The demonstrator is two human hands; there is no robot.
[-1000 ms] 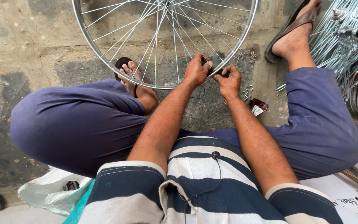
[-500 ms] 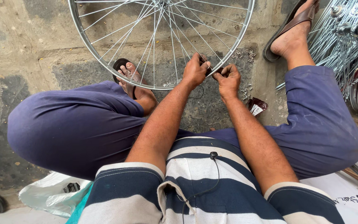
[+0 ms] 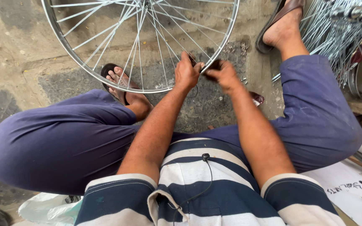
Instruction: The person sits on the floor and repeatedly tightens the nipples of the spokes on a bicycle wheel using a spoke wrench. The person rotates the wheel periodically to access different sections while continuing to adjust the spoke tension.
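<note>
Wheel rim [image 3: 84, 72]: bare metal bicycle rim with thin spokes [image 3: 147, 37], standing on the concrete floor [image 3: 17, 62] between the seated person's knees. Compared with the earlier frames, the rim has shifted slightly and both hands have drawn closer together at its lower right edge.

Left hand [image 3: 186, 73]: closed in a firm grip on the rim edge, steadying it. Right hand [image 3: 225, 76]: just beside the rim, pinched on a small dark tool [image 3: 213, 65]; its exact kind cannot be told.

Below the rim, a sandalled foot [image 3: 120, 83] rests against it. Right of the rim, a bundle of loose spokes [image 3: 340, 37].

Judgement: work has tightened on one spoke end.
</note>
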